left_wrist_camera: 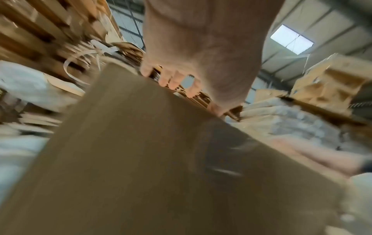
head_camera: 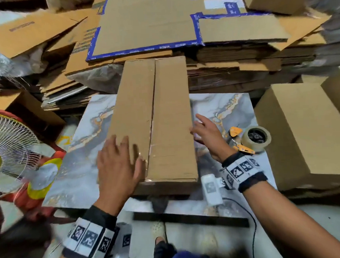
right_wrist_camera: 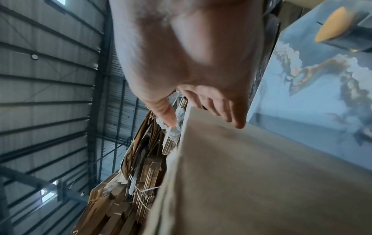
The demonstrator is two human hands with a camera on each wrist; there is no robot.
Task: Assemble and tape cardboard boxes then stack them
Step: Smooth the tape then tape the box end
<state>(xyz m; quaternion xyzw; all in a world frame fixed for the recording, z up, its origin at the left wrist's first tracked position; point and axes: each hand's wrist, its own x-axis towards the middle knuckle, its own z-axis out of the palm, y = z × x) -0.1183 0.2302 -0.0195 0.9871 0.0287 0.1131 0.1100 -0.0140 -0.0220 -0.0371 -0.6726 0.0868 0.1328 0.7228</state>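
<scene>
A long closed cardboard box (head_camera: 165, 119) lies on the marble-patterned table (head_camera: 85, 151), its centre seam covered with clear tape. My left hand (head_camera: 118, 165) hovers or rests flat over the box's near left corner, fingers straight and spread; the left wrist view shows the fingers (left_wrist_camera: 173, 79) above the box top (left_wrist_camera: 141, 159). My right hand (head_camera: 206, 131) is at the box's right edge, fingers spread and relaxed, holding nothing; in the right wrist view its fingers (right_wrist_camera: 231, 111) reach just past the box edge (right_wrist_camera: 241, 174).
A tape dispenser with an orange handle (head_camera: 241, 140) and a roll of clear tape (head_camera: 257, 138) lie on the table at right. Assembled boxes (head_camera: 304, 133) stand to the right. Flat cardboard stacks (head_camera: 152, 27) fill the back. A fan (head_camera: 10, 150) stands at left.
</scene>
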